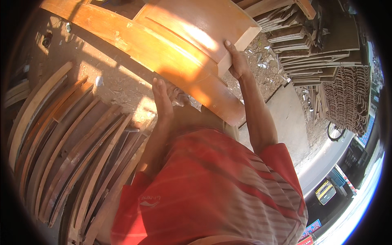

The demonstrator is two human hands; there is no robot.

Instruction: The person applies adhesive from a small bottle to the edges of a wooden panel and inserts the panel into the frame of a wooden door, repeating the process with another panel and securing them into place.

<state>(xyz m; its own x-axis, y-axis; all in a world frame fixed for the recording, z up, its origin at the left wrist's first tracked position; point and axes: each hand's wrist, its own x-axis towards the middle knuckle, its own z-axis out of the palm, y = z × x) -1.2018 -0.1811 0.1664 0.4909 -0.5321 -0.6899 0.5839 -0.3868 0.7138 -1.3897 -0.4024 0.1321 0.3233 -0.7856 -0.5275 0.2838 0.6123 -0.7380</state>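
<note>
Before me is a large orange-brown varnished wooden panel (179, 30), with a long board (147, 49) along its near side; whether they are one joined piece I cannot tell. The board slants from the far left to a spot close in front of my body. My right hand (237, 61) is closed on the panel's right end, thumb on top and fingers out of sight beneath. At the board's near edge, my left hand (162, 96) has its thumb up against the wood. Its other fingers are shaded and partly hidden under the edge. Sunlight falls in bright patches across the varnish.
Curved wooden planks (69, 163) stand in a dense row at the left. Stacked boards (314, 61) and a pile of wavy brown pieces (347, 96) lie at the right. A flat grey sheet (281, 122) rests on the littered dirt ground, near a road with a yellow vehicle (326, 192).
</note>
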